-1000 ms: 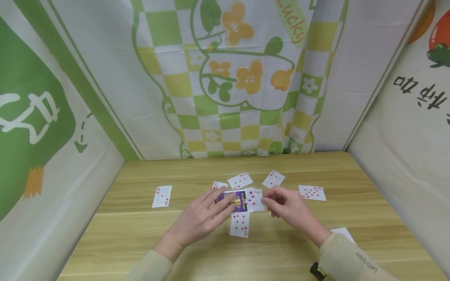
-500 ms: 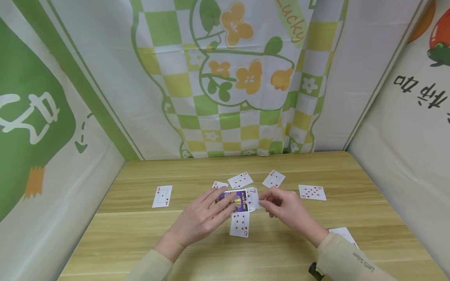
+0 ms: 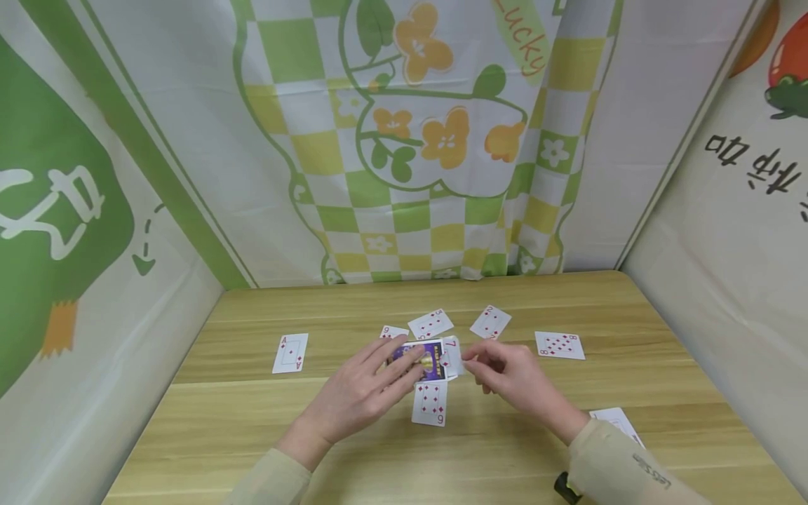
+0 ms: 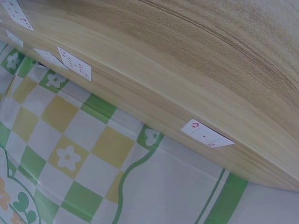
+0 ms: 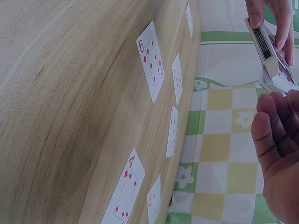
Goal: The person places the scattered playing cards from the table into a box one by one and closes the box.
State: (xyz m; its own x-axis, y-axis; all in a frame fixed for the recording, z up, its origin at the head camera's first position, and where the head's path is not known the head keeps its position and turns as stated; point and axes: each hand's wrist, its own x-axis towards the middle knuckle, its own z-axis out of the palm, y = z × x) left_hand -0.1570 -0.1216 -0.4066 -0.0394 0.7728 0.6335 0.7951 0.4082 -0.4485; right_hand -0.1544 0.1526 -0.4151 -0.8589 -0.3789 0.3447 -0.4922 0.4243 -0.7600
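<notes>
My left hand [image 3: 360, 389] holds a purple card box [image 3: 432, 359] above the table, fingers across its printed face. In the right wrist view its thumb presses the edge of the box [image 5: 262, 44], whose flap end faces my right hand [image 5: 280, 154]. The right hand [image 3: 514, 372] pinches the outer edge of a seven of diamonds playing card [image 3: 452, 356], which sticks partway out of the box's right end. How much of the card is inside is hidden. A six of diamonds [image 3: 430, 403] lies below the box.
Loose diamond cards lie face up around: an ace [image 3: 290, 353] at left, a nine [image 3: 394, 332], a two [image 3: 490, 321] and an eight [image 3: 560, 344] farther back. A four [image 5: 125, 186] shows in the right wrist view. Another card [image 3: 617, 423] is partly under the right sleeve.
The right hand has moved slightly left, and less of the seven of diamonds shows beyond the box's end. The left hand and the box have stayed in place.
</notes>
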